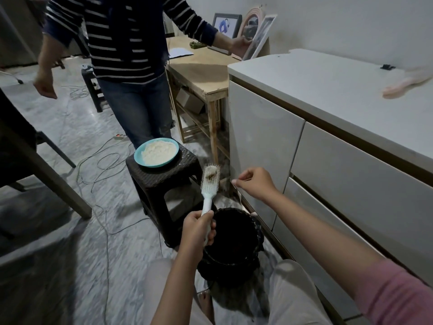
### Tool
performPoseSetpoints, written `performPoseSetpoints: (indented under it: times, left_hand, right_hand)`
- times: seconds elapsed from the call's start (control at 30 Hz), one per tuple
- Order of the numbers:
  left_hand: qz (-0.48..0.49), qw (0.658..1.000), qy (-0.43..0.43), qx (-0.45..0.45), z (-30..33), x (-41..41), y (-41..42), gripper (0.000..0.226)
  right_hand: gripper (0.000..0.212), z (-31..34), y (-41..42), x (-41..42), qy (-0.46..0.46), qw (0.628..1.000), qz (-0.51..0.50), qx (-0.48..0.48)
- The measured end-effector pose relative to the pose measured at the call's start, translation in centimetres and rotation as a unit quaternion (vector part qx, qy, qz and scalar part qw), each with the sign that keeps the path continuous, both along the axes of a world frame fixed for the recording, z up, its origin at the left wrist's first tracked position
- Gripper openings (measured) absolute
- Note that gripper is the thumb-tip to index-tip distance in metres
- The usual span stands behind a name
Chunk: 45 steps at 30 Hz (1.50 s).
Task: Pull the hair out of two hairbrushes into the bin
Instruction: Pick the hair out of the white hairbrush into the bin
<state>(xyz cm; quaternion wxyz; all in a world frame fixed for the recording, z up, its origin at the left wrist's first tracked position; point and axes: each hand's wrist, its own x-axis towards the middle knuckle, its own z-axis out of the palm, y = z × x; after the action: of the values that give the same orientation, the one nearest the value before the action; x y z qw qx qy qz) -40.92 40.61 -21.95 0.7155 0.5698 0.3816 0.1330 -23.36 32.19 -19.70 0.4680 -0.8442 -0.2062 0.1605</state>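
Observation:
My left hand (198,228) grips the handle of a white hairbrush (209,184), held upright with its bristles facing me. A brownish clump of hair (211,175) sits in the bristles near the top. My right hand (254,184) is raised to the right of the brush head, fingers pinched together; a thin strand may be between them, but I cannot tell. A black bin (232,240) stands on the floor below both hands, between my knees. A second, pinkish hairbrush (407,83) lies blurred on the white cabinet top at the far right.
A dark woven stool (164,181) carries a teal plate of rice (156,152) just left of the brush. A person in a striped sweater (121,43) stands behind it. White drawers (328,160) are at the right, a wooden table (199,73) is behind, and cables (103,160) cross the floor.

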Motion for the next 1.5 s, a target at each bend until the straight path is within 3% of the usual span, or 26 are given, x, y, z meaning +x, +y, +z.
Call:
performPoseSetpoints:
  times: [0.13,0.2,0.47,0.63,0.77,1.1,1.4,1.5]
  left_hand:
    - [-0.046,0.999,0.007,0.020,-0.2,0.0,-0.6,0.010]
    - [-0.057,0.998,-0.004,0.032,-0.1,-0.2,-0.9,0.009]
    - [-0.073,0.994,-0.031,0.072,-0.5,-0.8,-0.8,0.010]
    - [-0.069,0.996,-0.010,0.060,-0.7,-0.5,-1.2,0.010]
    - [-0.062,0.997,0.008,0.044,-0.6,-0.3,-1.3,0.009]
    - [0.024,0.998,0.056,0.004,-2.7,-0.4,0.2,0.010]
    - [0.085,0.992,0.010,-0.096,-2.3,-1.2,1.7,0.014]
    - [0.163,0.976,-0.016,-0.146,-2.2,-1.1,1.7,0.014]
  right_hand:
    - [0.043,0.4,1.1,-0.5,0.068,0.993,0.014,0.093]
    - [0.050,0.4,1.4,-0.6,0.057,0.993,0.004,0.102]
    - [0.011,0.9,1.0,-0.3,-0.070,0.995,-0.041,0.066]
    - [0.008,0.4,1.0,-0.3,-0.125,0.992,-0.017,-0.006]
    - [0.009,-0.1,0.8,-0.4,-0.136,0.991,-0.015,-0.011]
    - [0.010,-0.6,0.9,-1.3,-0.073,0.994,-0.064,0.050]
    - [0.015,-2.1,-0.4,0.4,-0.018,0.981,-0.183,0.061]
    - [0.018,-2.7,-0.9,1.0,0.016,0.966,-0.249,0.075]
